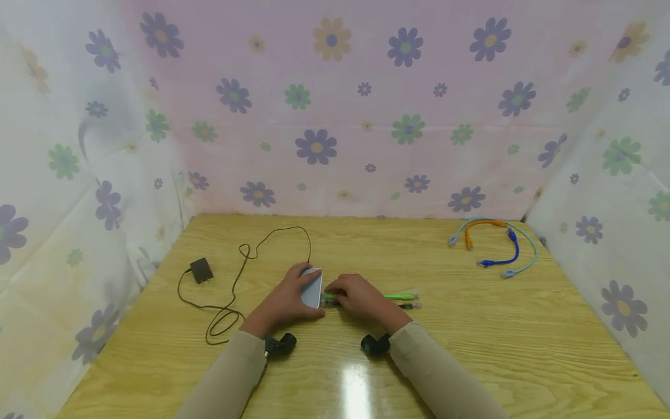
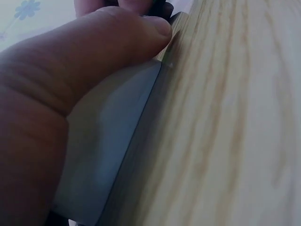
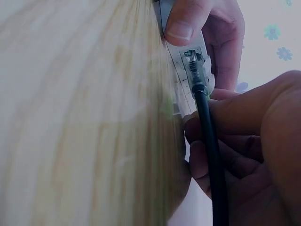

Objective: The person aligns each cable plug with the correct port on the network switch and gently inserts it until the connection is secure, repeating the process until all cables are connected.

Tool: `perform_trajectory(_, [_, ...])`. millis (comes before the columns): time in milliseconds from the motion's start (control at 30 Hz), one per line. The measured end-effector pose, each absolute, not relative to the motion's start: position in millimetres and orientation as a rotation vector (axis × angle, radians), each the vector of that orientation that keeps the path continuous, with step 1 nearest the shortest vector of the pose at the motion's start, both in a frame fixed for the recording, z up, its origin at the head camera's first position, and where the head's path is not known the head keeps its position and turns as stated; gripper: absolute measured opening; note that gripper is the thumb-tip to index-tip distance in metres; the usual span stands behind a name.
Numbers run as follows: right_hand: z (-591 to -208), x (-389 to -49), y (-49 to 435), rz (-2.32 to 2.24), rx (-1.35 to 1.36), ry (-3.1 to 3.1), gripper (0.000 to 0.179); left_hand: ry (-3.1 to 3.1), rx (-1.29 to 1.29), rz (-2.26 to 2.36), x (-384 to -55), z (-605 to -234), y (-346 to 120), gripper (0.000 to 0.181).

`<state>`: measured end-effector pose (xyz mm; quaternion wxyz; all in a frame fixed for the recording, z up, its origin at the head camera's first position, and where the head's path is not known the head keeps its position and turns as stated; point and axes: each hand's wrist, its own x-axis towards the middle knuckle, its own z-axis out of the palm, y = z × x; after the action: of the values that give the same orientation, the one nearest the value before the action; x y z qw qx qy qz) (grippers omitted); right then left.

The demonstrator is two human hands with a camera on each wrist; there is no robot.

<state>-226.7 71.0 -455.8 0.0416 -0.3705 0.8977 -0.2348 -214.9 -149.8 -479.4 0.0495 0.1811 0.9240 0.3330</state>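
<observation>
A white network switch box [image 1: 312, 289] lies on the table, a port side facing right. My left hand [image 1: 288, 295] grips it, thumb at its near edge and fingers at its far edge. In the right wrist view, the clear plug [image 3: 194, 73] of a black network cable [image 3: 211, 155] sits at a port. My right hand [image 1: 360, 295] is close to that side, its fingertips pinching a bright green network cable [image 1: 401, 297] behind the black one. The fingers largely hide the green cable's plug. Both cables' other ends lie to the right, beyond the hand.
A black power adapter [image 1: 201, 270] lies at the left, its thin cord [image 1: 246, 256] looping to the box's far side. At the back right lie light blue [image 1: 535, 247], orange [image 1: 484, 222] and dark blue [image 1: 515, 251] network cables. Flowered cloth [image 1: 335, 116] stands behind the wooden table [image 1: 497, 349].
</observation>
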Motion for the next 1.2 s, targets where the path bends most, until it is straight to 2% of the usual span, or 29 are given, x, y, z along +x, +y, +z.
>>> perform_trajectory(833, [-452,-221,108,-0.888,-1.045,2.664,0.026,2.813,0.565,1.005,-214,-477,-149,0.095])
perform_trajectory(1200, [-438,-227,138,-1.092,-0.862,2.636,0.029,2.805,0.574,1.008,-213,-476,-149,0.097])
